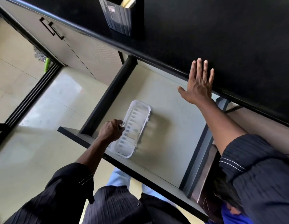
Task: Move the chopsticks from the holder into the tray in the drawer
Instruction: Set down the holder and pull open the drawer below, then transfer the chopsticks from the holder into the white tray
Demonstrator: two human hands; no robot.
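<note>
A white slotted plastic tray [135, 126] lies in the open drawer [169, 120], near its front left corner. My left hand [111, 130] pinches the tray's left rim with curled fingers. The tray holds nothing that I can see. My right hand [199, 81] is flat with straight spread fingers, reaching up over the edge of the black countertop [221, 38]. A dark ribbed holder [118, 15] stands on the countertop at the top of the view, with pale chopsticks [128, 1] sticking out of it.
The drawer has dark side walls and a dark front panel [108, 157]. Grey cabinet doors with black handles [51, 28] are to the left. A sliding door track [30, 96] crosses the pale tiled floor. The view is tilted and slightly blurred.
</note>
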